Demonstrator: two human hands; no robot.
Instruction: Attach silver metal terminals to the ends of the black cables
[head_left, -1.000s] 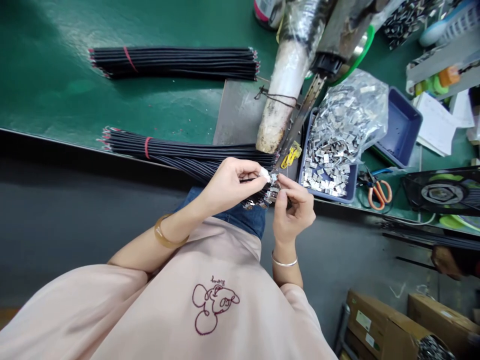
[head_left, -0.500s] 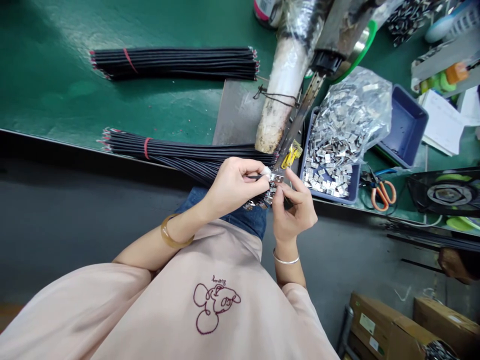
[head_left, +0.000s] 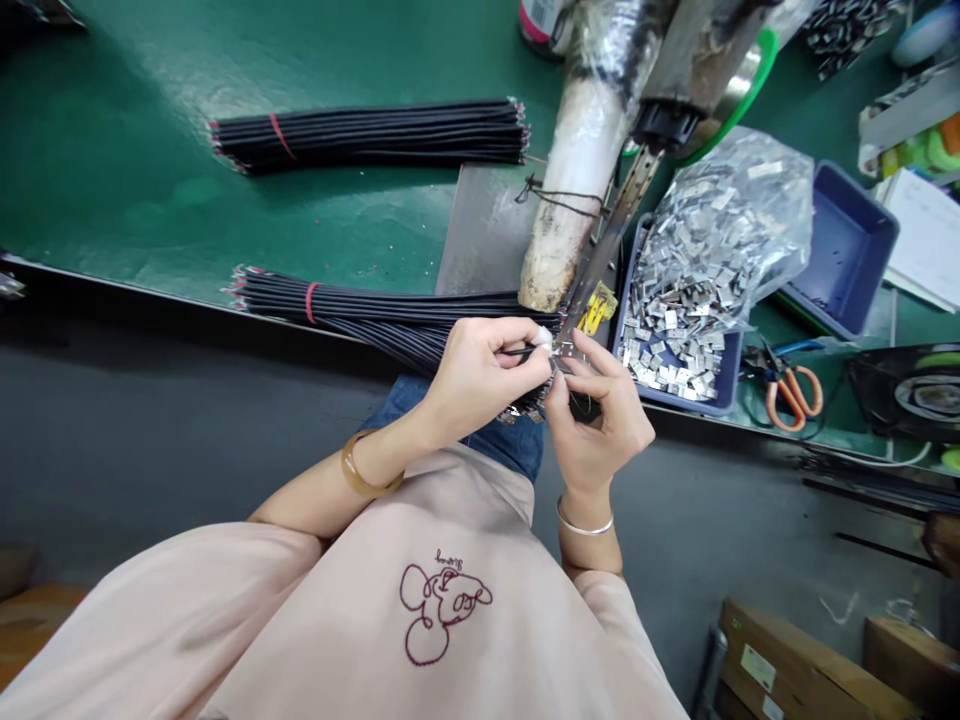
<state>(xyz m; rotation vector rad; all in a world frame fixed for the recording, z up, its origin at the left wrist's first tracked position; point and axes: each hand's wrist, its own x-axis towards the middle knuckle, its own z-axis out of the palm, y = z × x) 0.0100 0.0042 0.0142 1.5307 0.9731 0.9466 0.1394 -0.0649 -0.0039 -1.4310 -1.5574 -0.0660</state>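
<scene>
My left hand [head_left: 480,378] pinches the end of one black cable drawn from the near cable bundle [head_left: 375,312], which lies along the bench's front edge with a red band around it. My right hand [head_left: 600,410] is closed in a pinch on a small metal clip [head_left: 562,352] held against that cable end, just below a metal strip [head_left: 607,245] that runs down from the machine. Finished cable ends with clips hang under my hands, partly hidden. A blue tray [head_left: 724,395] of several loose metal clips stands right of my hands.
A second black cable bundle [head_left: 375,133] lies farther back on the green bench [head_left: 150,200]. A wrapped white roll [head_left: 577,160] leans over a grey plate. A clear bag of clips [head_left: 720,230], an empty blue tray [head_left: 847,250], orange-handled scissors [head_left: 791,390] and cardboard boxes [head_left: 795,660] are to the right.
Both hands have risen slightly toward the metal strip and drawn closer together. The view has shifted a little to the left.
</scene>
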